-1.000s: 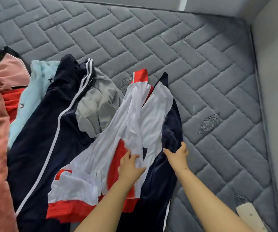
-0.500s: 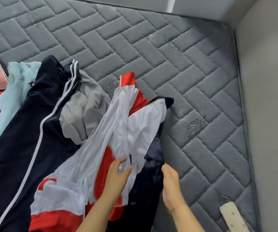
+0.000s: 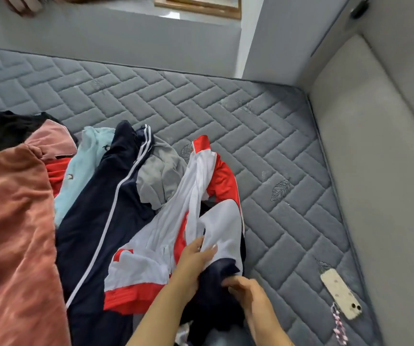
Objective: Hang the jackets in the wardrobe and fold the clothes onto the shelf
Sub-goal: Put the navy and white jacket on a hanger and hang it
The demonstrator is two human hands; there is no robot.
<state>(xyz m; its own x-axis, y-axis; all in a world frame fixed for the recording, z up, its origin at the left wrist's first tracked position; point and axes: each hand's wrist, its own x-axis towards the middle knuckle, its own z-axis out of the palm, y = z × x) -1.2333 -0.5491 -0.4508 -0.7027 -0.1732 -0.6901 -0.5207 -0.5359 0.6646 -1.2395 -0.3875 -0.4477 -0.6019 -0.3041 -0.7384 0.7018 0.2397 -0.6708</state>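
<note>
1. Grey quilted mattress (image 3: 225, 116) fills most of the view and carries everything, with a padded headboard (image 3: 375, 171) along its right side.
2. Heaped on the left half are the clothes. I count about seven separate pieces: a rust-pink velvet garment (image 3: 13, 221), a navy track jacket (image 3: 96, 221) with white stripes, a white, red and navy jacket (image 3: 201, 196), a pale blue fleece (image 3: 86, 166), a grey garment (image 3: 161, 176), a black one (image 3: 1, 131) and a red one (image 3: 56, 171) mostly buried. More may be hidden underneath.
3. Nearest the person lies the white, red and navy jacket, draped over the navy one, its red cuff pointing up the bed.
4. One phone (image 3: 340, 295) lies face down near the headboard, a beaded strap trailing from it.
5. Two hands work the jacket. The left hand (image 3: 193, 260) has its fingers pinched on white fabric; the right hand (image 3: 248, 290) has its fingers curled round the dark navy part close by.
6. The step looks like sorting this jacket out for hanging. To do it well, I would find the collar and both shoulders first, lift clear of the pile so nothing else drags along, shake the sleeves straight, then carry it to the wardrobe, which is out of view.
</note>
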